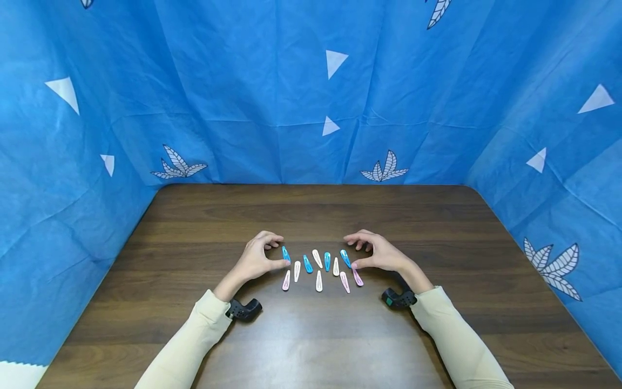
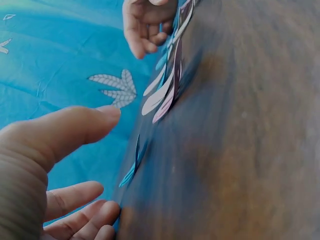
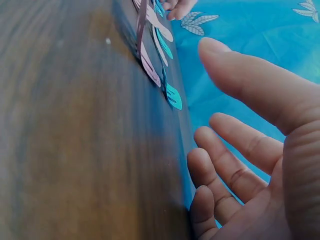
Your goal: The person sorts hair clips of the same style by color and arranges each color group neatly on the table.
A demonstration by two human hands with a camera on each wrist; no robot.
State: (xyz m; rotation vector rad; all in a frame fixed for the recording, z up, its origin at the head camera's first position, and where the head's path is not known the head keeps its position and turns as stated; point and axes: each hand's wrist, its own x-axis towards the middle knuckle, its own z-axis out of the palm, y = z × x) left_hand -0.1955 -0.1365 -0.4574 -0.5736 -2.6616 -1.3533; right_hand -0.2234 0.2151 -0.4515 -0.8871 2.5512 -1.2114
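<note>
Hair clips (image 1: 318, 281) lay spread on the table (image 1: 311, 351) between left hand (image 1: 256, 256) and right hand (image 1: 383, 255). Both hands wide, thumb apart from fingers, gripping nothing. Leftmost blue clip (image 1: 285, 253) sat at left hand's gap, lower end hidden by thumb. Wrist views: far clips overlapped, hard to separate; opposite hand cut off at top.

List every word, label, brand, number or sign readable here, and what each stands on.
None can be read in any view.
Hair clips: no legible lettering.
Blue cloth: only leaf prints and triangles.
Wrist cameras: any marking is too small to read.
</note>
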